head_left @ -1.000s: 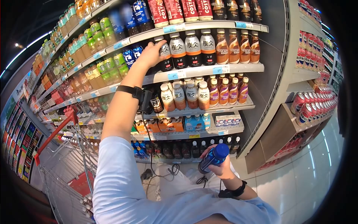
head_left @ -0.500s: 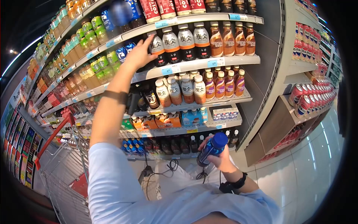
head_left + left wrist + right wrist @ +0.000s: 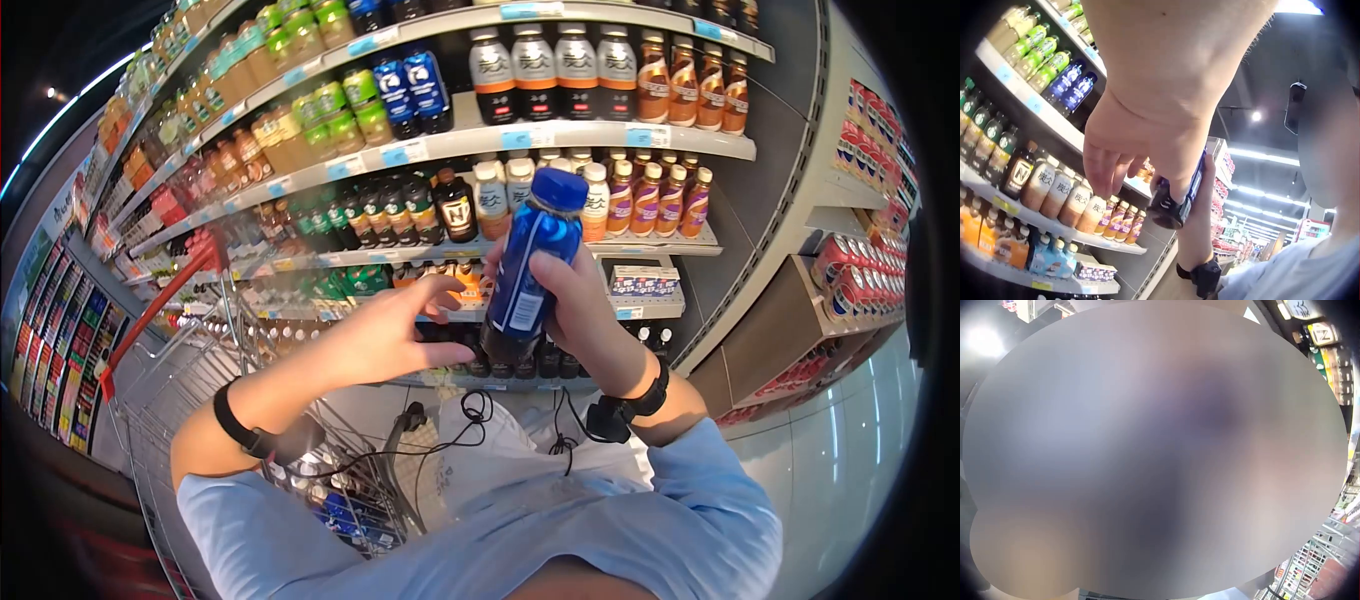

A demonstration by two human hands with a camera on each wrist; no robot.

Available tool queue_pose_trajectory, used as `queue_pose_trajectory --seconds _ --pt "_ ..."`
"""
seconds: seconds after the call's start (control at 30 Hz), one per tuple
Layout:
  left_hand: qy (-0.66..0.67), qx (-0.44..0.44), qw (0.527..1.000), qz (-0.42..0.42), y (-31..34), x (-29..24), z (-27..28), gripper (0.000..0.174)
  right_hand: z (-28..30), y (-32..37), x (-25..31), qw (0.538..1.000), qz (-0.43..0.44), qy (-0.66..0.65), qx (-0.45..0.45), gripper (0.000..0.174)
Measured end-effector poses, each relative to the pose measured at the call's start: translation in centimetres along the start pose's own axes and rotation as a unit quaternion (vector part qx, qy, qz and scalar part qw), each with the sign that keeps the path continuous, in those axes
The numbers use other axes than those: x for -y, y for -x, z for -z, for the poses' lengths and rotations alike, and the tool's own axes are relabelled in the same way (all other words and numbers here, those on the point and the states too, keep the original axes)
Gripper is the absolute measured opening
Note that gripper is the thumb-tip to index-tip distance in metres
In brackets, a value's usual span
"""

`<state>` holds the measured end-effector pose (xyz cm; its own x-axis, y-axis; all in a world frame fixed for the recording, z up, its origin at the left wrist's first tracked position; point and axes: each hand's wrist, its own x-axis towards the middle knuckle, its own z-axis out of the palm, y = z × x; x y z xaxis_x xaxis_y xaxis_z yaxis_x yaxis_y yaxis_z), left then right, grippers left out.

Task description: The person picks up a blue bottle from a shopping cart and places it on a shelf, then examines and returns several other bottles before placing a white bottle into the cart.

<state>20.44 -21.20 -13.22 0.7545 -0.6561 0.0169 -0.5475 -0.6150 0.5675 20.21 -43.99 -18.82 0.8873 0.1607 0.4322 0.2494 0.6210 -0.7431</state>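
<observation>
My right hand (image 3: 583, 305) grips a blue-capped bottle (image 3: 540, 255) of dark drink, its thumb across the blue label. The bottle stands tilted in front of the shelves, with a barcode panel facing me. My left hand (image 3: 395, 330) is just left of the bottle's base, fingers spread and loosely bent, holding nothing. In the left wrist view the left hand (image 3: 1141, 134) hangs over the bottle's dark base (image 3: 1165, 215), and its thumb overlaps the bottle there. A large blur hides the right hand's work in the right wrist view.
Curved shelves (image 3: 450, 145) full of bottled drinks fill the front. A wire shopping cart (image 3: 215, 400) with a red handle stands at my left, blue packages inside. Black cables (image 3: 480, 410) hang by my legs. Red and blue cans (image 3: 850, 285) top a stand at right.
My left hand has come down from the black and silver bottles on the upper shelf to beside the blue-capped bottle. The right hand has raised that bottle from waist height. The view has shifted left.
</observation>
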Motion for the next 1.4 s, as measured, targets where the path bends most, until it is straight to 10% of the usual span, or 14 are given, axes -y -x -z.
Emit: queue_pose_trajectory --seconds 0.47,0.67,0.9,1.03,1.23,1.4 --pt "0.415 -0.024 0.903 -0.106 1.3 4.8 -3.4 0.065 -6.8 -5.8 -0.4 0.978 -0.036 0.204 0.032 0.041" --pt "0.374 0.050 0.924 -0.070 2.0 5.5 -3.5 0.068 -6.7 -8.4 3.6 0.832 0.113 0.528 0.130 0.033" --pt "0.643 0.148 0.746 -0.087 2.5 5.7 -2.9 0.071 -5.4 -9.4 5.2 0.840 0.026 0.502 0.204 0.030" --pt "0.645 0.148 0.746 -0.078 2.7 5.9 -3.3 0.072 -5.5 -9.0 5.1 0.808 0.048 0.554 0.194 0.029" --pt "0.427 -0.004 0.903 -0.059 2.3 5.8 -3.6 0.063 -6.3 -8.0 6.0 0.804 -0.083 0.574 0.132 0.033" --pt "0.240 -0.131 0.962 0.010 1.3 6.8 -2.6 0.076 -4.3 -10.9 7.1 0.746 0.220 0.626 0.058 0.040"
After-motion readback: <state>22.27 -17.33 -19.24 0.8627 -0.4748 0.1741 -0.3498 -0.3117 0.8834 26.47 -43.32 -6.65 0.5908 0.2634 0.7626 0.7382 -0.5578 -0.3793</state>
